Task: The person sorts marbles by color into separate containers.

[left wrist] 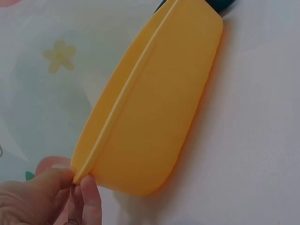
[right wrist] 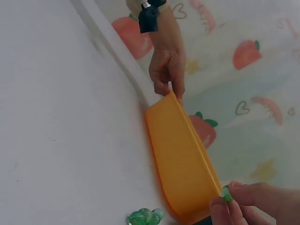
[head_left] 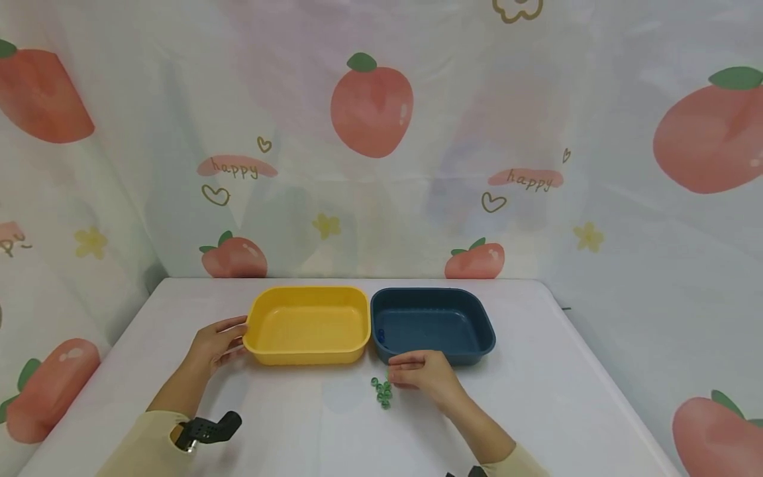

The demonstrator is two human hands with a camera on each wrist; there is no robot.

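Observation:
My left hand [head_left: 217,344] pinches the left rim of a yellow plastic basin [head_left: 306,324], thumb on top and fingers beneath, as the left wrist view shows. Between the thumb and fingers of my right hand [right wrist: 262,201] is a green glass marble [right wrist: 227,193], close in front of a dark blue basin [head_left: 438,321]. Several more green marbles [head_left: 383,393] lie clustered on the table just left of that hand. Inside the blue basin, by its left wall, sit small dark blue marbles [head_left: 381,336]. Nothing shows inside the yellow basin in the head view.
The two basins stand side by side toward the back of a table with a white cover [head_left: 286,417]. Behind and around hangs a pale cloth [head_left: 405,218] printed with peaches, hearts and flowers. A dark wrist strap [head_left: 208,429] sits over the left sleeve's end.

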